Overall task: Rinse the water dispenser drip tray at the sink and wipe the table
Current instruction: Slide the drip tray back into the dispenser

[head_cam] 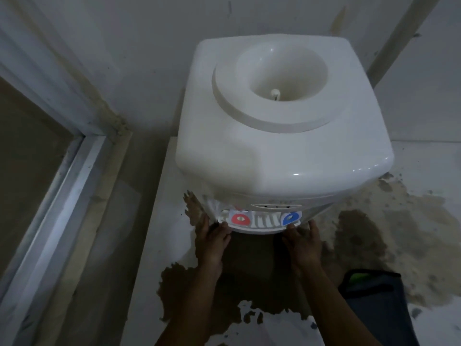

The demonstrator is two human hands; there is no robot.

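Note:
A white water dispenser [272, 136] with no bottle stands on a white table [154, 221] whose surface is worn to brown patches. Under its red tap [240, 219] and blue tap [290, 218] sits the white slotted drip tray [264, 224]. My left hand [213, 242] has its fingers on the tray's left end. At the tray's right end my right hand [305, 243] touches the front edge. Both hands grip the tray from below and in front.
A dark cloth with a green patch [374, 303] lies on the table at the lower right. A white door frame [57, 191] runs along the left. The wall [124, 46] stands close behind the dispenser.

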